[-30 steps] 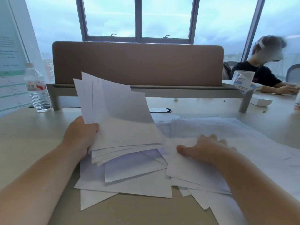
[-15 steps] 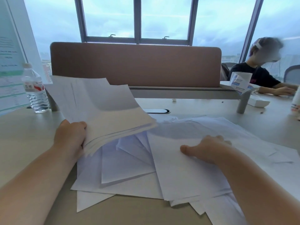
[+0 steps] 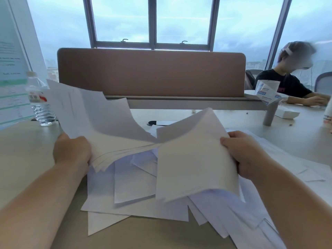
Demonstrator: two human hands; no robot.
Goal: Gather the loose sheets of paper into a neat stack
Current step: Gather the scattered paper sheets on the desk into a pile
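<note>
Table (image 3: 21, 159): beige, carries all items.
Bottle (image 3: 40, 103): clear plastic, upright at far left, capped; contents cannot be made out; partly hidden by the left bundle.
Divider (image 3: 150, 72): brown panel across the far edge.
Carton (image 3: 267, 91): white and blue, tilted, far right, near a seated person (image 3: 287, 83).
Loose sheets (image 3: 136, 186): scattered and overlapping on the table, under and between both hands.
Left hand (image 3: 71, 151): grips a fanned bundle (image 3: 100, 126), lifted.
Right hand (image 3: 244, 155): grips a second bundle (image 3: 194, 162), lifted; its inner edge meets the left bundle.
</note>
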